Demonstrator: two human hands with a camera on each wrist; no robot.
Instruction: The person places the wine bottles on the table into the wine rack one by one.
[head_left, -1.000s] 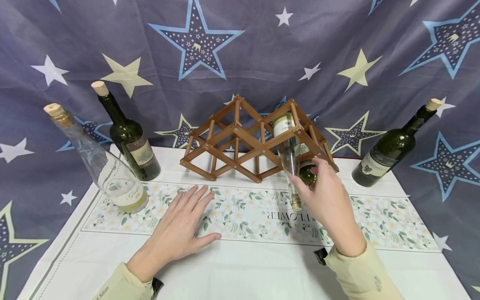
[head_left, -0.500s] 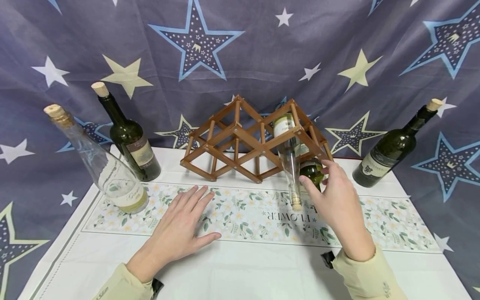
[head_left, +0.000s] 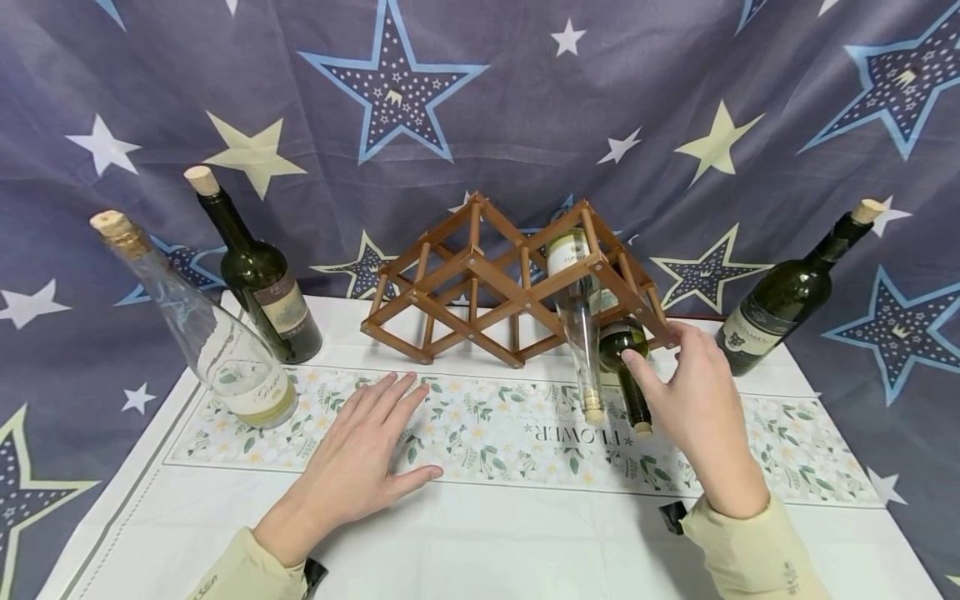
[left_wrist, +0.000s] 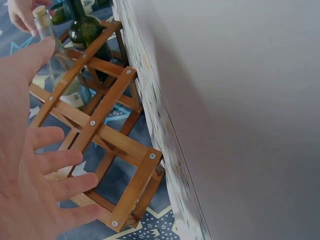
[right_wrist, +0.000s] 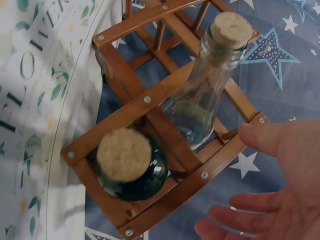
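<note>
A folding wooden wine rack [head_left: 471, 258] stands at the back middle of the table. In its right part lie a clear corked bottle [head_left: 581, 325] and, lower, a dark green wine bottle [head_left: 626, 367], both necks pointing toward me. My right hand [head_left: 697, 400] is beside the rack's lower right corner, thumb by the green bottle. In the right wrist view its fingers are extended, nothing in them, and both corks [right_wrist: 125, 154] face the camera. My left hand [head_left: 360, 458] lies flat with fingers spread over the floral runner [head_left: 480, 433], left of the rack's front.
At the left stand a tall clear corked bottle [head_left: 232, 358] and a dark wine bottle [head_left: 273, 292]. Another dark wine bottle [head_left: 780, 300] stands at the right, close behind my right hand. A star-printed curtain [head_left: 525, 100] hangs right behind the table [head_left: 525, 542].
My right hand has moved right, away from the clear bottle's neck and off the green bottle, whose neck now shows. The left hand has stayed still.
</note>
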